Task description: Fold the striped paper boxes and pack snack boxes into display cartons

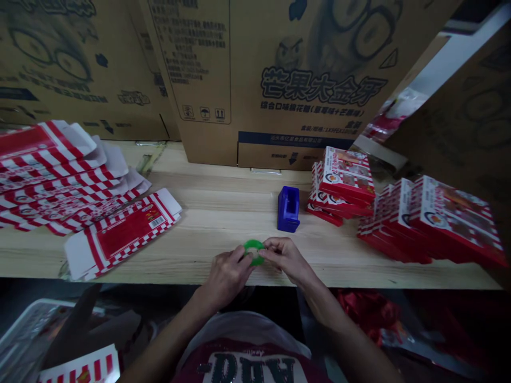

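Between left hand (227,277), right hand (284,258); green tape (254,244) half-hidden.

A bright green ring (254,246), its exact material too small to tell, is held between the left grip (227,276) and the right grip (285,259). Fingers cover its sides and part of its lower arc. It sits tilted, over the middle of the front edge of the surface (223,223).
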A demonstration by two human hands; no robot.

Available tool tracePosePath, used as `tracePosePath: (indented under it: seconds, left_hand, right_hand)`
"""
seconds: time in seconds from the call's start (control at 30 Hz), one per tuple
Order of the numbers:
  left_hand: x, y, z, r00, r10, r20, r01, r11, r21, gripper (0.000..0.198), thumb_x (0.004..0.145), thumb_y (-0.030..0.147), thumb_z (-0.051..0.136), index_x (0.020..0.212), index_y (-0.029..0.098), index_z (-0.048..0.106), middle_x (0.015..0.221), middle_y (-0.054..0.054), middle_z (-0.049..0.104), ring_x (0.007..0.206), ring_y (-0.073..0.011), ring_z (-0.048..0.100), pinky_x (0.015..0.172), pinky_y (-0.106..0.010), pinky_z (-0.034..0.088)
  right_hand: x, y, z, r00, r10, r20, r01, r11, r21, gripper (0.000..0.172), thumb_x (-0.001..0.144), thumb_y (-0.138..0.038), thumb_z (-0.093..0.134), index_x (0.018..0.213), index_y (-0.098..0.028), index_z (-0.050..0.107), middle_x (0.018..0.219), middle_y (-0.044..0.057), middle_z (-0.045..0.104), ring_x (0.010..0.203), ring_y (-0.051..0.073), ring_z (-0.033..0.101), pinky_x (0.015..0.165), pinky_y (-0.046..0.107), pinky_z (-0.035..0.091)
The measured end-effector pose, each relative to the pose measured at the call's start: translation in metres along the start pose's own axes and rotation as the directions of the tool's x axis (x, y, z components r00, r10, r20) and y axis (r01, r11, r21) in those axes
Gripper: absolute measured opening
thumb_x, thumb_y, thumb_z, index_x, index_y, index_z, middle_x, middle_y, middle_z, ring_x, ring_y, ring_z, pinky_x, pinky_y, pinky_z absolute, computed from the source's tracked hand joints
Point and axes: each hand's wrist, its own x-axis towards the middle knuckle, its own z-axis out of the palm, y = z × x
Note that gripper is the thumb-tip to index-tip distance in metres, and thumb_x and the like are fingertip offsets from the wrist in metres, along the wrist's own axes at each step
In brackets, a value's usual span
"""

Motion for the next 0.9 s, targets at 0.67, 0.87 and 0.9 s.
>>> tracePosePath:
  seconds: [0.67, 0.87, 0.9]
  left_hand:
    - [0.001, -0.004, 0.022, 0.618, -0.747, 0.244, 0.287, -0.074, -0.955, 0.039, 0.056, 0.024, 0.084, 0.086, 0.017, 0.060, 0.086, -0.002, 0.071, 0.080, -0.0176, 0.068, 0.084, -0.036, 0.050]
    - [0.002, -0.010, 0.023, 0.601, -0.778, 0.181, 0.394, 0.092, -0.914, 0.031, 0.061, 0.032, 0.081, 0.082, 0.014, 0.066, 0.067, -0.002, 0.068, 0.064, -0.0165, 0.066, 0.067, -0.029, 0.051]
    - [0.001, -0.010, 0.024, 0.617, -0.770, 0.164, 0.396, 0.123, -0.910, 0.030, 0.064, 0.034, 0.078, 0.083, 0.014, 0.068, 0.067, -0.002, 0.068, 0.062, -0.0156, 0.064, 0.063, -0.028, 0.050]
  right_hand:
    - [0.014, 0.047, 0.022, 0.948, 0.002, -0.318, 0.081, 0.965, 0.248, 0.036, 0.062, -0.044, 0.079, 0.060, -0.017, 0.055, 0.040, -0.010, 0.037, 0.034, 0.004, 0.026, 0.033, 0.019, 0.022]
    - [0.015, 0.055, 0.026, 0.946, 0.000, -0.324, 0.102, 0.949, 0.298, 0.034, 0.064, -0.043, 0.078, 0.063, -0.017, 0.056, 0.042, -0.010, 0.038, 0.035, 0.004, 0.028, 0.035, 0.019, 0.025]
    - [0.015, 0.056, 0.027, 0.947, 0.001, -0.321, 0.103, 0.946, 0.309, 0.034, 0.064, -0.043, 0.078, 0.063, -0.018, 0.056, 0.042, -0.010, 0.038, 0.035, 0.005, 0.028, 0.035, 0.019, 0.025]
